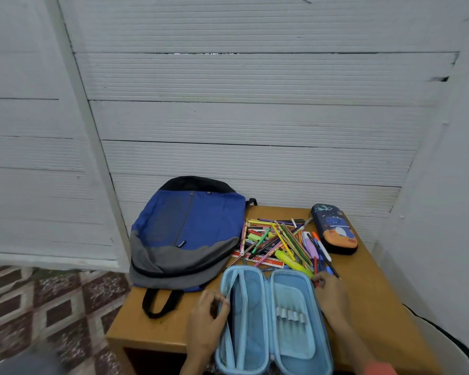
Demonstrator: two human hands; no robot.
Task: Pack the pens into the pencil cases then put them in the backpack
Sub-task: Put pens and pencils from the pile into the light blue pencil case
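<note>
Left hand (209, 311) pinching left flap of open case (290, 320). Right hand (331, 293) nearer pens (282, 239), pinching pile's near ends. Pile lying just beyond case, far-right on tabletop (377, 293), shafts mostly running away from hands. Backpack (184, 234) sitting left.

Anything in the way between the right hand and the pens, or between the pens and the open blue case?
Nothing visible. The right hand is at the near edge of the pen pile, and the light blue pencil case lies open directly before the pile. The left hand holds the case's left side, off that path.
</note>
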